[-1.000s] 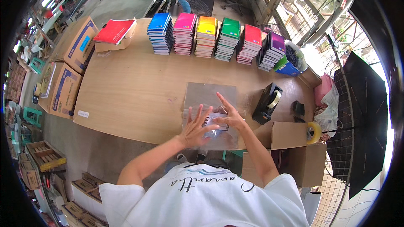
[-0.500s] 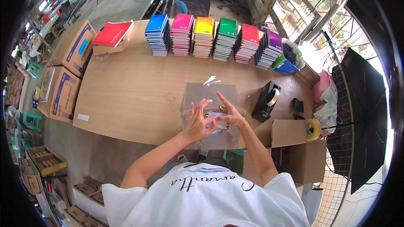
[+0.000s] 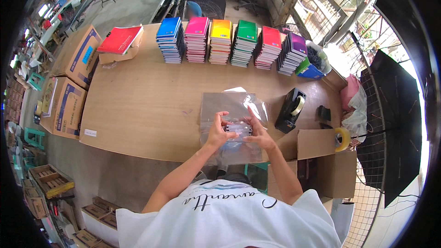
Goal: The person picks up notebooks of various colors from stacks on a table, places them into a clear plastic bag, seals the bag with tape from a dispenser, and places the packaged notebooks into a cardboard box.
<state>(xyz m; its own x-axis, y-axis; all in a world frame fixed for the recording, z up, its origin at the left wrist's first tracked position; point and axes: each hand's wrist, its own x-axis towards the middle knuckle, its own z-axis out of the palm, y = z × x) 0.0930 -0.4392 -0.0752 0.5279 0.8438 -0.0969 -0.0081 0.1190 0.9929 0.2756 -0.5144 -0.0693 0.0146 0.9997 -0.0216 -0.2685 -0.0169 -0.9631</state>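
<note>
Mostly white, the small bundle [image 3: 238, 129] gleams amid clear plastic [image 3: 215, 104].

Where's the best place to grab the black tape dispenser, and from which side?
I'd probably take the tape dispenser across its near end, from above with the right hand: its body is long and narrow, and the tape roll sits farther back.

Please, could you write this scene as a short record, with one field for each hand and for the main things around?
Left hand: at the left side of a small bundle
Right hand: at the bundle's right side
Grip firmness: cannot be judged
Clear plastic: around the bundle; exact wrapping unclear
Notebook stacks: six, far side; top covers blue, pink, yellow, green, red, purple
Tape dispenser: black, right of the hands
Cartons: at the table's left end
</note>
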